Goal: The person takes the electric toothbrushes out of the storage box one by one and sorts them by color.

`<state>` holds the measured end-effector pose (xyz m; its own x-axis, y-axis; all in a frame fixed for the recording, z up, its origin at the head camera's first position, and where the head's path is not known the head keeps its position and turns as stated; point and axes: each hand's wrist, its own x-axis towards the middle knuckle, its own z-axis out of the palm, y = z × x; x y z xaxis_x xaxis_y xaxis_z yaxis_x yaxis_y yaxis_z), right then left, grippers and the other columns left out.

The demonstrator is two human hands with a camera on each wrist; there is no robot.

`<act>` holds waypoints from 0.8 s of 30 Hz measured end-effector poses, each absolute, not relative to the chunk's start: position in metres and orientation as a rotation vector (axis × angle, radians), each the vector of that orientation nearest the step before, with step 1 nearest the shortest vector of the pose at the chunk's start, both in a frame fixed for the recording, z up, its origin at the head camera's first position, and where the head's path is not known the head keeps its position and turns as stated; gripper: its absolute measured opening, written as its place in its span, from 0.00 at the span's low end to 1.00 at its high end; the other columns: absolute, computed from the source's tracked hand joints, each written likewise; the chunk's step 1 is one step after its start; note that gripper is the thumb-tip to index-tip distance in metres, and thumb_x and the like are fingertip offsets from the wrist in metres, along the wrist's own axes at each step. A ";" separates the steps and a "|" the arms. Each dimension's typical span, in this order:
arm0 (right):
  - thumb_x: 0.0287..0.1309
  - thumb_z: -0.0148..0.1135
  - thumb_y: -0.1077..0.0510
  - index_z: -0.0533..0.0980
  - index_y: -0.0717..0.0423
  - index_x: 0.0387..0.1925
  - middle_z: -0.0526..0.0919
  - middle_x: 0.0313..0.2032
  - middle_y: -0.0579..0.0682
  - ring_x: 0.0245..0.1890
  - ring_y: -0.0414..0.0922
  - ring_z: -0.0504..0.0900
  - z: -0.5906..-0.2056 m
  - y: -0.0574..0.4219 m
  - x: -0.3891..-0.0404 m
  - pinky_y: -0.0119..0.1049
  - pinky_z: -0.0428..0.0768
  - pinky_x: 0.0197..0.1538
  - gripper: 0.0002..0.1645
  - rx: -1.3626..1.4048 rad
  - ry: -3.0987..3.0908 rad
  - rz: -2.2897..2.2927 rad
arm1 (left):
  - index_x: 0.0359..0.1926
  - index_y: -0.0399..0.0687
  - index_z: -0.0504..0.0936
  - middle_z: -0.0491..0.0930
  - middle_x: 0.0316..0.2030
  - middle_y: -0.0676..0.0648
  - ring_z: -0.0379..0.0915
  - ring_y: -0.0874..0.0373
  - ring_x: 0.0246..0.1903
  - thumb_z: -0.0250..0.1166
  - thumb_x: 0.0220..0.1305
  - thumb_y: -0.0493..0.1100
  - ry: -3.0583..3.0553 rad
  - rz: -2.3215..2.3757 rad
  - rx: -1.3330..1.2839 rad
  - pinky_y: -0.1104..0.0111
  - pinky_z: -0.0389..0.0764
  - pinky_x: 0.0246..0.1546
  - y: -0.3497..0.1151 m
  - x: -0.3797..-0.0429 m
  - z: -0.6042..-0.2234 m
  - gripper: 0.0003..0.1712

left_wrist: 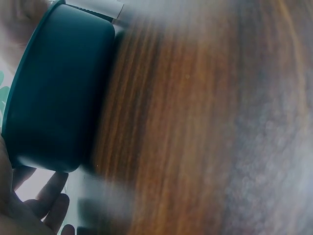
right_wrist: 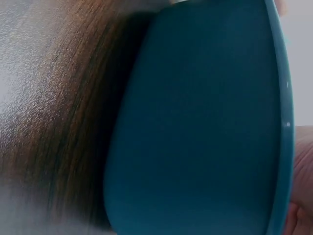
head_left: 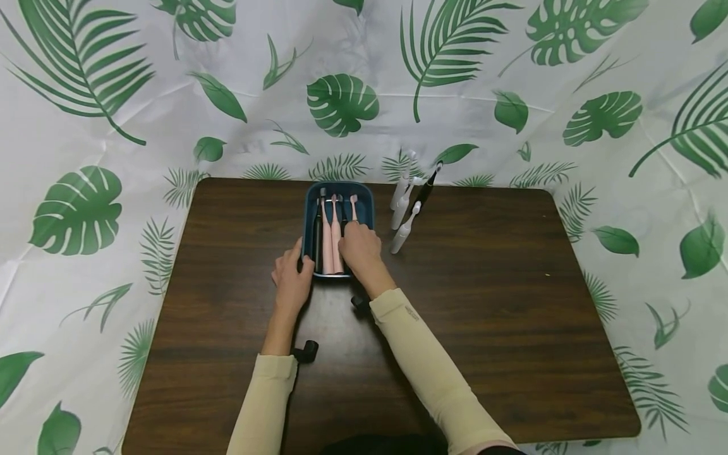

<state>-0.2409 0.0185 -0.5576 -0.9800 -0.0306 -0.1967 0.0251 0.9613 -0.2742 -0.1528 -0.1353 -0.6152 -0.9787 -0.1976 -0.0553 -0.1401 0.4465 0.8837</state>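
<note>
A dark blue bin (head_left: 309, 218) stands on the table with black and pink electric toothbrushes lying lengthwise in it. At its left stands a black toothbrush (head_left: 318, 237), beside a pink toothbrush (head_left: 327, 243) and another pink one. My left hand (head_left: 292, 275) grips the bin's near left side, thumb at the rim; in the left wrist view its fingers lie by the outer wall. Over the bin's right part, my right hand (head_left: 361, 249) pinches a pink toothbrush (head_left: 354, 203) whose brush head shows beyond the knuckles; its fingertips are hidden.
Right of the bin several toothbrushes stand upright on the table: white ones, such as the nearest white toothbrush (head_left: 402, 235), and a black toothbrush (head_left: 425, 189). The dark wooden table (head_left: 483, 328) meets a leaf-patterned cloth (head_left: 364, 57) behind it.
</note>
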 end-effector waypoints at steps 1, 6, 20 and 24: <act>0.73 0.61 0.54 0.81 0.55 0.36 0.88 0.38 0.56 0.37 0.56 0.89 -0.558 0.018 -0.242 0.55 0.88 0.41 0.11 -0.002 2.906 -0.408 | 0.82 0.59 0.68 0.78 0.67 0.37 0.62 0.37 0.68 0.52 0.78 0.50 -2.624 -1.592 0.306 0.37 0.53 0.66 -0.135 -0.153 -0.615 0.34; 0.72 0.60 0.54 0.82 0.55 0.36 0.90 0.42 0.58 0.40 0.57 0.89 -0.554 0.015 -0.245 0.55 0.88 0.43 0.11 -0.004 2.884 -0.413 | 0.82 0.60 0.68 0.78 0.67 0.37 0.62 0.37 0.69 0.52 0.78 0.50 -2.630 -1.593 0.304 0.37 0.53 0.66 -0.137 -0.154 -0.615 0.34; 0.73 0.60 0.51 0.81 0.50 0.31 0.87 0.39 0.53 0.40 0.55 0.87 -0.554 0.014 -0.255 0.54 0.85 0.45 0.13 -0.013 2.783 -0.391 | 0.83 0.62 0.67 0.78 0.67 0.37 0.61 0.37 0.69 0.51 0.78 0.51 -2.640 -1.589 0.297 0.38 0.53 0.66 -0.136 -0.153 -0.612 0.34; 0.70 0.63 0.49 0.81 0.49 0.29 0.86 0.38 0.52 0.39 0.54 0.86 -0.558 0.014 -0.254 0.55 0.85 0.46 0.14 -0.006 2.790 -0.364 | 0.83 0.61 0.66 0.77 0.68 0.37 0.60 0.36 0.70 0.51 0.78 0.51 -2.643 -1.595 0.297 0.37 0.52 0.68 -0.136 -0.150 -0.612 0.35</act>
